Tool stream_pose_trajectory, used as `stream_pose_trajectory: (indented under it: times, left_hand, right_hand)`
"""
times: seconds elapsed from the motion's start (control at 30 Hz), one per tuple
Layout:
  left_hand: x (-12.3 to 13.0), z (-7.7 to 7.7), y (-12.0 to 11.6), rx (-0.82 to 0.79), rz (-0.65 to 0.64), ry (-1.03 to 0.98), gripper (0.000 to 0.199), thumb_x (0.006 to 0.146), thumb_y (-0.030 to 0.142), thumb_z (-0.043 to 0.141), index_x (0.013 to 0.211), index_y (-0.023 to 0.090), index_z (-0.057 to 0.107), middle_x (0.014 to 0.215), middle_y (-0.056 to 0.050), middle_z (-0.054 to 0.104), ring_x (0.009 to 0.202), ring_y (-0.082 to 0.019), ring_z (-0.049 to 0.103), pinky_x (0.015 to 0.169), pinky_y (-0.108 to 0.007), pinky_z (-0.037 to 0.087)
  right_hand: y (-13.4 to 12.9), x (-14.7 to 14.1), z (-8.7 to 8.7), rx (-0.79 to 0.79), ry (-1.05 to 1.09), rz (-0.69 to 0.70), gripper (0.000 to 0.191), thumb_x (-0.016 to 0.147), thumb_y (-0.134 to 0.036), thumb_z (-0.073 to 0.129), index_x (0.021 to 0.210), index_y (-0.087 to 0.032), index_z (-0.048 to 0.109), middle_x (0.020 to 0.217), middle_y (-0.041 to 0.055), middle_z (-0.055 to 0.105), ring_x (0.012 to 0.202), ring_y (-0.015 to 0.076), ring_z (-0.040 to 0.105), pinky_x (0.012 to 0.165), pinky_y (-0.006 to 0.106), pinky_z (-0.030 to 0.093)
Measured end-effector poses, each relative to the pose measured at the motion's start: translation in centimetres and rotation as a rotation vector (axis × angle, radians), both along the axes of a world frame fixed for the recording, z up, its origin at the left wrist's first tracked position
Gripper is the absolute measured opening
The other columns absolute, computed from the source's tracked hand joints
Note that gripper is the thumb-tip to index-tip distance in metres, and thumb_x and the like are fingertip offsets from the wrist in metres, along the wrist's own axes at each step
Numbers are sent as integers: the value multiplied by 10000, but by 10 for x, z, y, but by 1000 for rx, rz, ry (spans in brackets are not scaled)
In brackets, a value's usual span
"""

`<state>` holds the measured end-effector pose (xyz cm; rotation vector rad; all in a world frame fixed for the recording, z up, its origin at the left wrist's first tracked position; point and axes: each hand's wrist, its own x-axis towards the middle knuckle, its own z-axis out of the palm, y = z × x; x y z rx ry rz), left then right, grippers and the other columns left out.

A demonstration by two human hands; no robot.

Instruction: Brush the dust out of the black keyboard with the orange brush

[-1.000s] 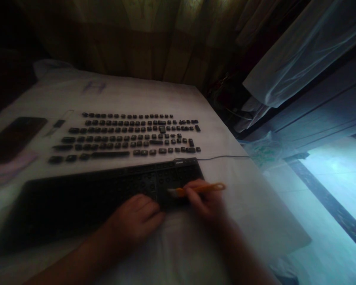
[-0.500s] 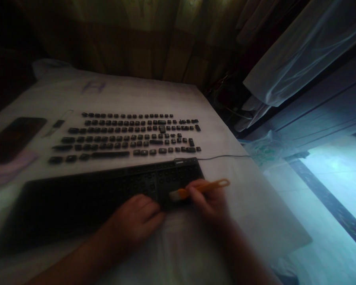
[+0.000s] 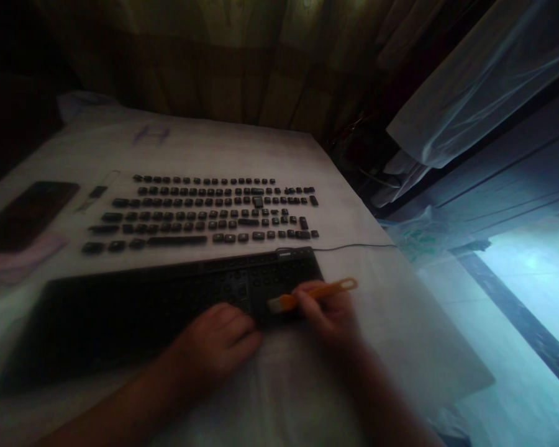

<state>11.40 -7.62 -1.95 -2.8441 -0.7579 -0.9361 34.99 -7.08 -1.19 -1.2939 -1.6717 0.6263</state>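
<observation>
The right hand [image 3: 328, 310] has its grip clasped around the orange brush [image 3: 326, 290], whose pale bristles point to the left and are over the right part of the black keyboard [image 3: 158, 298]. If the bristles touch it, I cannot tell. The left hand [image 3: 223, 335] lies at the near edge of the keyboard, with bent fingers; whether its grip holds this edge, I cannot tell. The keyboard is on the white table [image 3: 391, 323]. Behind it, loose keycaps [image 3: 205, 202] lie in rows, and a dark phone [image 3: 32, 211] is at the left.
</observation>
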Motion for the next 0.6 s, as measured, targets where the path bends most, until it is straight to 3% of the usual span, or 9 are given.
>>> stream_pose_trajectory:
  times: [0.13, 0.37, 0.6]
  left_hand:
    - [0, 1, 0, -3, -9, 10, 275, 1015, 162, 388, 943, 180, 653, 811, -27, 683, 751, -167, 617, 704, -322, 548]
    - [0, 3, 0, -32, -1, 43, 272, 1014, 161, 407, 929, 183, 664, 817, -22, 680, 762, -167, 604, 724, -322, 532]
    - [-1, -3, -2, -54, -8, 55, 237, 992, 148, 435, 958, 170, 669, 839, -39, 670, 775, -188, 588, 720, -349, 520]
  right_hand:
    - [0, 0, -1, -41, 6, 71, 230, 878, -230, 568, 667, -195, 651, 592, 6, 673, 492, 140, 623, 472, 228, 480]
    - [0, -1, 3, -31, -7, 12, 180, 874, -237, 572, 743, -200, 690, 638, 18, 717, 522, 160, 655, 494, 249, 515]
    - [1, -2, 4, -24, -23, 28, 200, 855, -221, 597, 671, -206, 674, 644, 29, 729, 526, 177, 674, 506, 266, 544]
